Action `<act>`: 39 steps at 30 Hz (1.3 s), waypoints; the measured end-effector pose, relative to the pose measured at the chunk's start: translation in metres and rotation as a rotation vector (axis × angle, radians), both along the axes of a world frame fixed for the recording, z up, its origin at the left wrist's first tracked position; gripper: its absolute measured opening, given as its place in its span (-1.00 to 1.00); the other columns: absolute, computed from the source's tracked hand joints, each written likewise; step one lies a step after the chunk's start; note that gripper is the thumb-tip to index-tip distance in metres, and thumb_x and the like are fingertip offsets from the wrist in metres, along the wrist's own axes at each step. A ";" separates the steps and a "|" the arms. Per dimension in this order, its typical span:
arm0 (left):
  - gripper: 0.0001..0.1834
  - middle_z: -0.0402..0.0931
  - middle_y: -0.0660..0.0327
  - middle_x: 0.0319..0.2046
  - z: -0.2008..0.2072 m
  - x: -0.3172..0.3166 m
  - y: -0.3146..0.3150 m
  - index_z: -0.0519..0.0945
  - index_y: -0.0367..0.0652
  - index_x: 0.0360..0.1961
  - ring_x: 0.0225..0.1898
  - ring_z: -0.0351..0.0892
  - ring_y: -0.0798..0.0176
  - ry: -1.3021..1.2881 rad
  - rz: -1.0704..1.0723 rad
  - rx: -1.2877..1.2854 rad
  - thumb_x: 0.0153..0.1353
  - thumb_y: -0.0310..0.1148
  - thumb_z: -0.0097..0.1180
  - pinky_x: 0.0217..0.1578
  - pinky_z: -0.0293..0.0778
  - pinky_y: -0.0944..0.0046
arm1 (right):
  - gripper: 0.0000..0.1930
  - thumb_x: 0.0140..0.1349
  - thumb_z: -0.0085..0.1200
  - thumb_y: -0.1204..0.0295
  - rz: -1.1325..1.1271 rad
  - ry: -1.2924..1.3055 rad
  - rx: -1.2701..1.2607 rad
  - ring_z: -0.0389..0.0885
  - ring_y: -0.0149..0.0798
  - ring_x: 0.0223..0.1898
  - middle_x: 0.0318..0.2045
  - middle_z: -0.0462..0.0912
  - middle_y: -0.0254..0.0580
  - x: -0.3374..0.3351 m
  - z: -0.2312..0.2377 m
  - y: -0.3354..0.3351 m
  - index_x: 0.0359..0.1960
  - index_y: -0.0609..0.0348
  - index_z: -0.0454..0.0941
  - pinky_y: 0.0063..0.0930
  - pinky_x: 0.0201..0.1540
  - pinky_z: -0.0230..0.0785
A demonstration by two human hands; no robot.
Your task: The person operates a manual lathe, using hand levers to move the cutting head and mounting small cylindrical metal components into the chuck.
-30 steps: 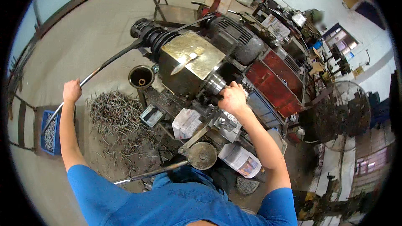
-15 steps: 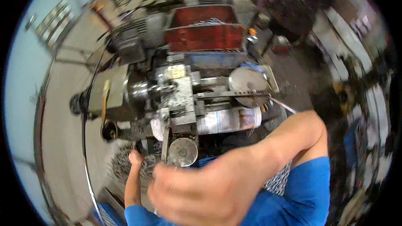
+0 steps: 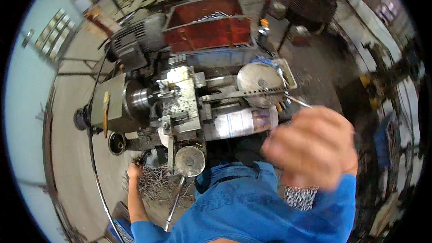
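A lathe-like machine stands before me, with a bright metal spindle (image 3: 140,99) and a slide (image 3: 182,105) speckled with metal chips. My left hand (image 3: 134,170) is low at the machine's left front, its fingers closed around something too small and dark to name. Just beside it lies a heap of thin metal pieces (image 3: 159,181). My right hand (image 3: 315,146) is raised at the right, close to the camera and smeared by motion; its fingers look curled, and whether it holds anything is unclear. A round metal disc (image 3: 190,161) with a rod handle (image 3: 176,202) sits between my arms.
At the back, a red bin (image 3: 204,33) holds metal parts. A large round plate (image 3: 258,81) lies behind a perforated bar (image 3: 254,93). A brush (image 3: 106,112) rests on the grey housing (image 3: 118,103). Metal pieces fill a container (image 3: 301,198) beneath my right hand. A motor (image 3: 130,40) stands back left.
My right hand has swung right, away from the round disc, uncovering the rod handle and my lap. My left hand stays low by the metal heap. The view has shifted slightly.
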State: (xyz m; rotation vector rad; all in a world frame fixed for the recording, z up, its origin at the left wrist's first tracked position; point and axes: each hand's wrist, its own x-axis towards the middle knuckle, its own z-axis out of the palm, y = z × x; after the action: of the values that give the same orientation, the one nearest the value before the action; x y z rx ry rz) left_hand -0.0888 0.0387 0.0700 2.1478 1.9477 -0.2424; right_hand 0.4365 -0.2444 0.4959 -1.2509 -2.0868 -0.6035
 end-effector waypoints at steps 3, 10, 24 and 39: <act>-0.53 0.61 0.04 -0.32 0.002 -0.032 -0.023 0.59 0.02 -0.11 -0.25 0.59 0.00 -0.060 0.050 -0.030 -0.05 -0.02 0.21 -0.23 0.50 0.07 | -0.57 -0.35 0.05 0.47 -0.239 0.191 -0.321 0.54 -0.03 -0.29 -0.25 0.59 -0.06 0.076 -0.072 0.006 -0.28 0.27 0.54 -0.25 -0.21 0.40; -0.68 0.58 -0.03 -0.46 -0.019 -0.064 -0.056 0.61 -0.20 -0.39 -0.35 0.60 -0.02 -0.281 0.294 -0.164 -0.10 -0.18 0.12 -0.31 0.49 0.08 | -0.40 -0.19 0.02 0.37 -1.450 0.285 -0.998 0.46 0.02 0.03 -0.04 0.53 0.04 0.278 -0.300 -0.113 0.04 0.16 0.45 -0.14 0.14 0.20; -0.78 0.54 0.14 -0.60 -0.022 -0.043 -0.072 0.56 -0.30 -0.25 -0.68 0.55 0.28 -0.684 0.380 -0.261 0.10 -0.39 0.12 -0.66 0.44 0.30 | -0.65 -0.29 0.03 0.30 -1.384 0.571 -0.773 0.53 0.22 -0.45 -0.56 0.53 0.18 0.081 -0.320 -0.179 -0.41 0.24 0.47 -0.01 -0.36 0.36; -0.76 0.58 0.07 -0.55 -0.004 -0.016 -0.056 0.55 -0.39 -0.33 -0.59 0.60 0.27 -0.745 0.342 -0.197 0.08 -0.38 0.13 -0.58 0.47 0.25 | -0.58 -0.25 0.11 0.20 -1.373 0.602 -0.795 0.51 0.19 -0.50 -0.57 0.54 0.11 0.053 -0.319 -0.173 -0.33 0.19 0.50 -0.06 -0.40 0.36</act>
State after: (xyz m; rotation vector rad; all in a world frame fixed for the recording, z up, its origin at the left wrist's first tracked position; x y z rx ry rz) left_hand -0.1044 -0.0174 0.0658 1.4407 1.6929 0.3625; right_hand 0.4894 -0.4171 0.1766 -2.8310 -0.6828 0.1864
